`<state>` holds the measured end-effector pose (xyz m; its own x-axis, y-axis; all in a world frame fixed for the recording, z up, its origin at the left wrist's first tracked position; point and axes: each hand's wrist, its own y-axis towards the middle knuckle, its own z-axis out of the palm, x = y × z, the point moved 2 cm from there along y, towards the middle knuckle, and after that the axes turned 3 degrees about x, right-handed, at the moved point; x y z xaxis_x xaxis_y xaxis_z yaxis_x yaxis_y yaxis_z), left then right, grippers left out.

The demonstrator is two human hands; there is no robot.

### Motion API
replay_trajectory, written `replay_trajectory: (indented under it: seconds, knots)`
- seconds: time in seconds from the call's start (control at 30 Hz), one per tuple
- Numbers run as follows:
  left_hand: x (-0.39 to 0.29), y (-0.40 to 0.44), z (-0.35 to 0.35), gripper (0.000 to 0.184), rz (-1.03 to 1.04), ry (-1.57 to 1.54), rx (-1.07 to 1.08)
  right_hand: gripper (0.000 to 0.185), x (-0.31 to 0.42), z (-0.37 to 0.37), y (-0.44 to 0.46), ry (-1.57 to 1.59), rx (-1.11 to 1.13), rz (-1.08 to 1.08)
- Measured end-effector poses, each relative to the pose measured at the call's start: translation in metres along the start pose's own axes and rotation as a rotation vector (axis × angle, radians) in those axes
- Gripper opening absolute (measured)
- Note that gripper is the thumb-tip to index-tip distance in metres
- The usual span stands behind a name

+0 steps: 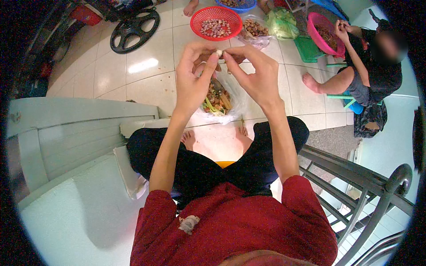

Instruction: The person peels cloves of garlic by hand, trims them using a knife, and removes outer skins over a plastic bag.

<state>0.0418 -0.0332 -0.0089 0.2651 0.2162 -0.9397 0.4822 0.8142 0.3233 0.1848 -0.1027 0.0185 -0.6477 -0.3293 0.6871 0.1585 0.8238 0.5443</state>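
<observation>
Both hands are raised in front of me and meet at a small whitish clove [219, 53], which looks like peeled garlic or shallot. My left hand [195, 73] pinches it between thumb and fingers from one side. From the other side my right hand [255, 71] grips it with the thumb and fingertips. Below the hands a clear plastic bag [235, 104] lies on the floor, holding vegetable scraps [217, 99] with green and orange-brown pieces. Part of that bag is hidden by my left hand.
Ahead stand a red basket [195, 27] of small purplish bulbs, a bag of brownish bulbs [256, 29] and a green bag [282, 23]. A black steering wheel [116, 37] lies left. Right, a person [377, 71] sits by a pink basket [314, 33]. A metal railing [355, 170] is near me.
</observation>
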Motion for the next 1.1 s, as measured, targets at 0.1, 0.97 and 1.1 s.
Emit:
replay_trajectory:
  seconds: [0.1,0.97,1.1]
  knots:
    - [0.0025,-0.0007,-0.0025,0.016,-0.036,0.006,0.017,0.018,0.0007,0.0002,0.0004,-0.019,0.001,-0.001]
    - [0.0000,-0.0001,-0.0014,0.021,-0.057,-0.001,-0.022,0.019,-0.0039,0.0051,0.0007,-0.009,0.029,0.032]
    - [-0.0008,0.0003,-0.0035,0.025,-0.052,0.003,-0.025,0.019,-0.0015,0.0044,0.0008,0.039,0.003,0.029]
